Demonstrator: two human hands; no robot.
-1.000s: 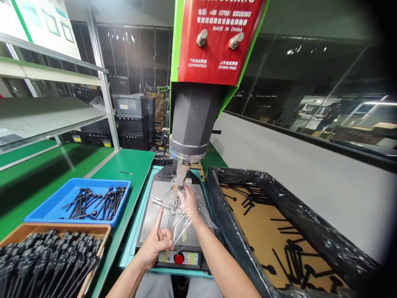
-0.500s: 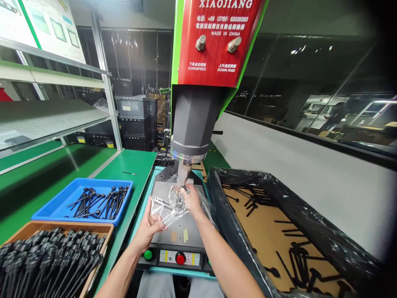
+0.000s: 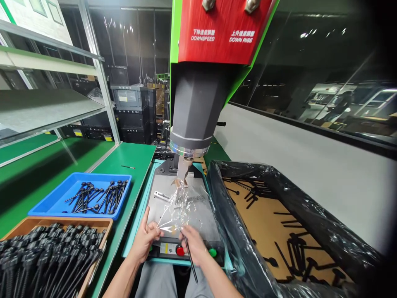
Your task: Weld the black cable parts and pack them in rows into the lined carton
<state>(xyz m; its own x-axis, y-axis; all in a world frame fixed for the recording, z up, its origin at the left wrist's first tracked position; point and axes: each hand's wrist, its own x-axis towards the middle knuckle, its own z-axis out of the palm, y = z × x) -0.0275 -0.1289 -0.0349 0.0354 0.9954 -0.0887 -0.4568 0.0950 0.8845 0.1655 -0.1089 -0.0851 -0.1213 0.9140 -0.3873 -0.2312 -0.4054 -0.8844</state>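
Observation:
My left hand pinches an edge of a clear plastic film between thumb and fingers, over the front left of the press plate. The crumpled film spreads across the plate, up to below the metal horn. My right hand is closed round a thin black rod that points down toward my lap. The rod's upper end is hidden in the fingers. This hand is above the front control panel, near the red button.
On the left are a blue tray and a brown tray, both with black long-stemmed parts. A film-lined box with similar parts stands right. The red and green press rises ahead; a green button is at the front right.
My right hand has come back from below the horn toward me, and a black rod now shows in it. My left hand has moved slightly lower, still pinching the film.

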